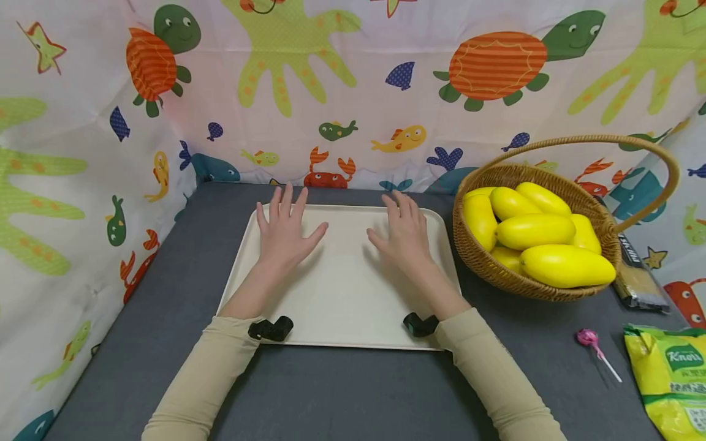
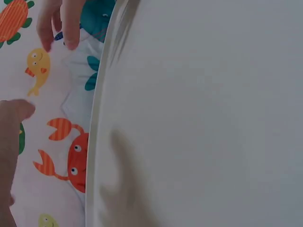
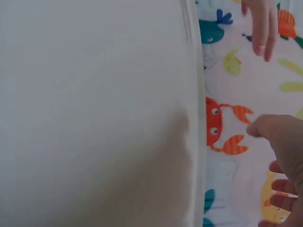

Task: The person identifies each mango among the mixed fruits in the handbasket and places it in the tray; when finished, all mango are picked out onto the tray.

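Note:
A cream rectangular tray [image 1: 353, 275] lies on the dark grey table, its bare inner surface also filling most of both wrist views. Over its left half hovers my left hand [image 1: 284, 236], fingers spread and thumb pointing inward, holding nothing. My right hand [image 1: 405, 236] is held over the right half in much the same way, thumb toward the middle, with nothing in it. Both hands cast soft shadows on the tray. In the left wrist view, part of the left hand [image 2: 9, 151] shows at the left edge; the right wrist view has the right hand [image 3: 284, 161] at its right edge.
Right of the tray stands a wicker basket [image 1: 518, 291] with a tall handle, full of yellow mango-like fruit [image 1: 535, 231]. Nearby lie a dark-and-tan packet [image 1: 640, 285], a pink lollipop [image 1: 589, 337] and a yellow Knorr bag [image 1: 670, 380]. A printed cloth [image 1: 353, 79] hangs behind.

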### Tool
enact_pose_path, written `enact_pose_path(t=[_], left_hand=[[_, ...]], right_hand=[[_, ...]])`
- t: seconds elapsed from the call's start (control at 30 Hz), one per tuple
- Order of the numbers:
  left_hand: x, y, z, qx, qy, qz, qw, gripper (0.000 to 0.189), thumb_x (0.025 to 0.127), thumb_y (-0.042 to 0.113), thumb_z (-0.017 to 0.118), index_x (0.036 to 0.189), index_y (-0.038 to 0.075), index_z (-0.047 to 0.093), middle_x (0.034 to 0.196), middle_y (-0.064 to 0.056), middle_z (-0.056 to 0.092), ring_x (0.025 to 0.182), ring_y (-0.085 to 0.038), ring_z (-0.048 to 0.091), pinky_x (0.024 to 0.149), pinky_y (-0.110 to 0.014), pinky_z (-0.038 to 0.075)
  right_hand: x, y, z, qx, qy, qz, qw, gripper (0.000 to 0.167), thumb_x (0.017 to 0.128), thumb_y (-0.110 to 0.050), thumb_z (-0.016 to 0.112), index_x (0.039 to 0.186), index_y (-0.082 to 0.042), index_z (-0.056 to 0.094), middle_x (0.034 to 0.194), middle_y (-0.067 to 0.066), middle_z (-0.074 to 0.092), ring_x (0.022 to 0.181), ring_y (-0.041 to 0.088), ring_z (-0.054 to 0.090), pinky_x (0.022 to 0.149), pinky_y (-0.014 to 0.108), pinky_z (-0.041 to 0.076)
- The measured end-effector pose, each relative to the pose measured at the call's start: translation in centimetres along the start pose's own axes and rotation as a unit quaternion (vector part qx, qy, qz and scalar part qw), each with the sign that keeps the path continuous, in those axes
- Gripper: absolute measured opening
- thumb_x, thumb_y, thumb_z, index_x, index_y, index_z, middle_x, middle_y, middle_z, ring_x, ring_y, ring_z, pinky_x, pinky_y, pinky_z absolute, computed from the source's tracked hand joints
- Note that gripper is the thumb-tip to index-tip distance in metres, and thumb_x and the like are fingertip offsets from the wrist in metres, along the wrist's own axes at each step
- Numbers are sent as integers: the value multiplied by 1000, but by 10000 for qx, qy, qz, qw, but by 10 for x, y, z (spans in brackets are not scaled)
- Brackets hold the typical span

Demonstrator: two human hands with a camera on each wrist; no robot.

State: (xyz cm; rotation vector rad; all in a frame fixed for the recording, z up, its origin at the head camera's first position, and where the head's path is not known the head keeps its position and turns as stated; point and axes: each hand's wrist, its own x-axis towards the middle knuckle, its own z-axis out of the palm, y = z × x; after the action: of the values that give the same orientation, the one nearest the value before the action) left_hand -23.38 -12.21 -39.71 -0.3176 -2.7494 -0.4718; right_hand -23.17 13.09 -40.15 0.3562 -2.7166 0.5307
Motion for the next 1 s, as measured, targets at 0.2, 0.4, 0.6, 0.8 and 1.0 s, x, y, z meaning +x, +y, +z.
enact_pose_path(t=[0.2, 0.4, 0.6, 0.8, 1.0], left_hand=[[-18, -10, -19, -1157, 822, 480, 9887, 33, 92, 28, 61, 119, 12, 70, 122, -5, 66, 113, -25, 60, 86, -46, 49], [-43, -35, -40, -2204, 784, 315, 9717, 21, 93, 16, 63, 111, 13, 74, 104, -5, 70, 95, -20, 64, 76, -43, 49], [-68, -67, -48, -2414, 255, 167, 9699, 28, 93, 10, 63, 120, 11, 69, 111, -11, 68, 101, -25, 62, 87, -49, 47], [-87, -93, -48, -2250, -213, 20, 9741, 40, 93, 12, 64, 133, 7, 59, 128, -14, 58, 112, -32, 55, 91, -53, 44], [-97, -108, -40, -2177, -999, -122, 9708, 70, 94, 27, 64, 151, 2, 32, 152, -24, 29, 138, -45, 27, 102, -68, 24]], right_hand=[[-11, -2, -53, 392, 708, -1233, 9891, 16, 88, -18, 70, 98, -6, 69, 99, 8, 66, 88, 25, 59, 69, 36, 52], [-25, 14, -115, 275, 582, -1509, 9864, 8, 86, -15, 72, 90, -7, 72, 86, 6, 69, 79, 22, 61, 67, 36, 51], [-42, 47, -170, -308, -184, -579, 9977, 16, 87, -21, 70, 96, -8, 71, 93, 9, 69, 85, 25, 58, 69, 42, 48], [-54, 85, -201, -916, -834, 497, 9911, 50, 89, -42, 66, 120, -2, 62, 117, 24, 59, 99, 38, 50, 69, 54, 47], [-58, 107, -213, -1023, -1418, 1073, 9787, 89, 84, -66, 59, 136, 5, 44, 128, 34, 41, 103, 48, 42, 71, 57, 42]])
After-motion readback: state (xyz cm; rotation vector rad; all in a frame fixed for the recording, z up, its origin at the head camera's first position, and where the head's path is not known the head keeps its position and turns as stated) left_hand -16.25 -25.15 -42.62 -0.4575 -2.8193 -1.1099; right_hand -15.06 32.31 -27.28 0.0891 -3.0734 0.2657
